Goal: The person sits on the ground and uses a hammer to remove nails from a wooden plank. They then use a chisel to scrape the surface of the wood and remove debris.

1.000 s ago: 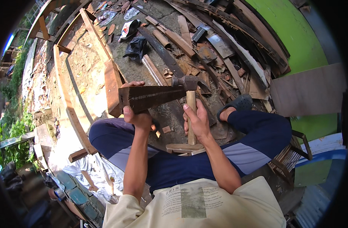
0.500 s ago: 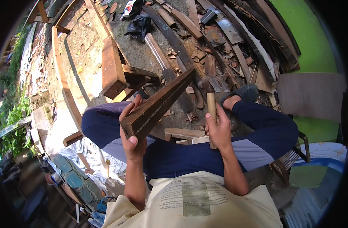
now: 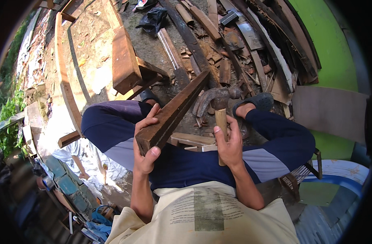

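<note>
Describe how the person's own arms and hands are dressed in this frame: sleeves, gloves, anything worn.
Both forearms are bare from the elbow down, with no sleeve showing on them. The left hand and right hand have no gloves. No watch, ring or wristband shows on either. The fingers are uncovered. A pale cream shirt with a dark printed patch lies below the arms, above navy trousers with grey panels.

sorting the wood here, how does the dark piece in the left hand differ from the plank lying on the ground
The dark wood piece is slim, nearly black, and held raised at a slant in the left hand. The plank is wider, thicker, reddish-brown, and lies on the ground untouched. Both look like rough, weathered timber.
</note>
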